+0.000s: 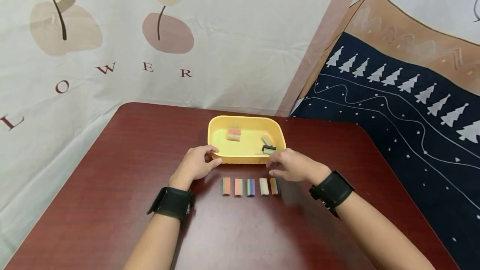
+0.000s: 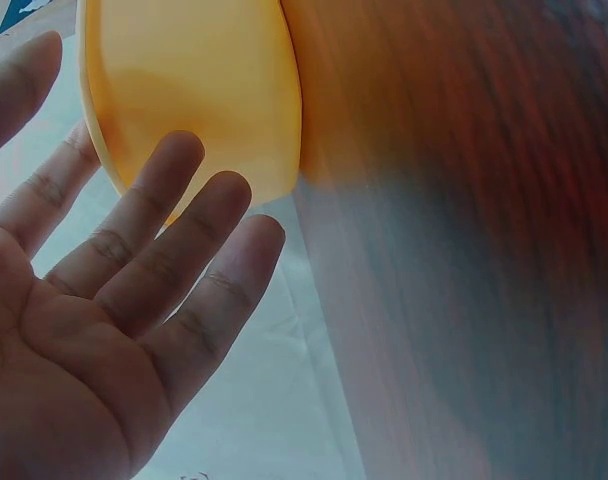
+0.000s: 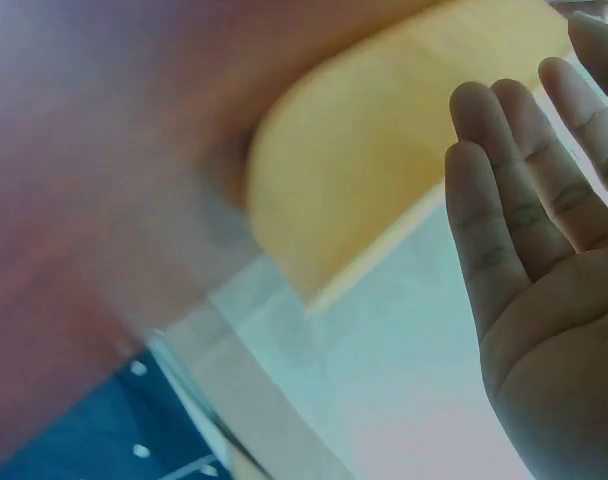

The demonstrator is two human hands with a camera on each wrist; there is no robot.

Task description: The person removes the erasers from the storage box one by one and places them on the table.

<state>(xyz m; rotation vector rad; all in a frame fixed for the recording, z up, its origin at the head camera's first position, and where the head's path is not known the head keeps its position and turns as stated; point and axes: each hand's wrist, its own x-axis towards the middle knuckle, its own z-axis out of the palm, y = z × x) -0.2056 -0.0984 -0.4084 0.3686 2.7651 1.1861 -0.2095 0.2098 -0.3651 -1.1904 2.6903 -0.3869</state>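
A yellow tray stands on the dark red table. Inside it lie a red-and-cream block and a dark-ended block. Several small coloured blocks form a row on the table just in front of the tray. My left hand hovers by the tray's near left corner, fingers relaxed and empty; the left wrist view shows its open palm beside the tray wall. My right hand is at the near right corner, above the row's right end, palm open and holding nothing.
A flower-print cloth hangs behind the table and a dark blue cloth with white trees hangs to the right. Black bands sit on both wrists. Bare table surface lies left, right and in front of the blocks.
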